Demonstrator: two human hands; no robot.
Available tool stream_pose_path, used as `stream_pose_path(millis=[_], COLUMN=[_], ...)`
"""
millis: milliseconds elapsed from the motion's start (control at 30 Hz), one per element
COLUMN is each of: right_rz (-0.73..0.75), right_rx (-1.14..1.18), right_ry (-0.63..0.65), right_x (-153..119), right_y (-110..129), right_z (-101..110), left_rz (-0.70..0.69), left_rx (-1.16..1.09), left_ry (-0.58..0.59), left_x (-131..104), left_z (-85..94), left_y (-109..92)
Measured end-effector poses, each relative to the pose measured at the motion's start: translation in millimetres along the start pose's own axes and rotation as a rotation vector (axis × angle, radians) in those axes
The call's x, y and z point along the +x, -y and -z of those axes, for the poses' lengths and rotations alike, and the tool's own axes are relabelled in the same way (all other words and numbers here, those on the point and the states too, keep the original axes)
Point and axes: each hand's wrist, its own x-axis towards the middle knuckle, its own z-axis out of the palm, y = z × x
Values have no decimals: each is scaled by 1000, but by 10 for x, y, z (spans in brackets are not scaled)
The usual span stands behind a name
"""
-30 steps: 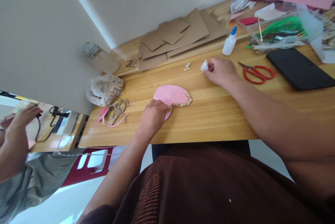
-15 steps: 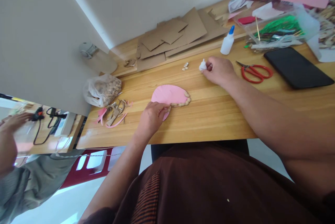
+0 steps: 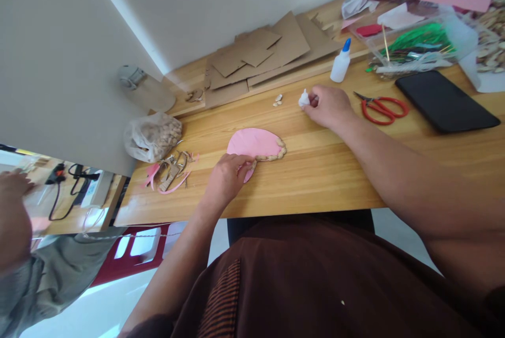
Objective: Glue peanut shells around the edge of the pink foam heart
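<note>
A rounded pink sheet (image 3: 252, 141) lies on the wooden table, with peanut shells (image 3: 281, 149) lined along its right and lower edge. My left hand (image 3: 229, 177) rests over the sheet's lower left, thumb and fingertips closed on a peanut shell at the edge; the fingers partly cover it. To the upper right, my right hand (image 3: 330, 106) grips a small white glue bottle (image 3: 303, 98), its nozzle pointing up and its lower part hidden by the fingers. A few loose shell pieces (image 3: 278, 100) lie left of that bottle.
Behind stand a blue-capped bottle (image 3: 340, 61) and stacked cardboard (image 3: 260, 53). Red-handled scissors (image 3: 384, 110), a black phone (image 3: 445, 101) and a clear box (image 3: 422, 46) are right. Left are a bag of peanuts (image 3: 153, 135) and scraps (image 3: 171, 172). Another person's arm (image 3: 13, 222) shows far left.
My two hands hold nearly the same places; the view has shifted very slightly. At the far left, the other person's hand has moved a little to the left.
</note>
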Motion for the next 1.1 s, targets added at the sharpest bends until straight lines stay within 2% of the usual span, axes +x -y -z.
stream_pose_path(millis=[1100], right_rz=[8], right_rx=[7], right_ry=[-12], right_x=[15], right_y=[-36], right_z=[-30], left_rz=[2], left_rx=[36], left_ry=[12], left_x=[31], left_z=[3], left_y=[-11])
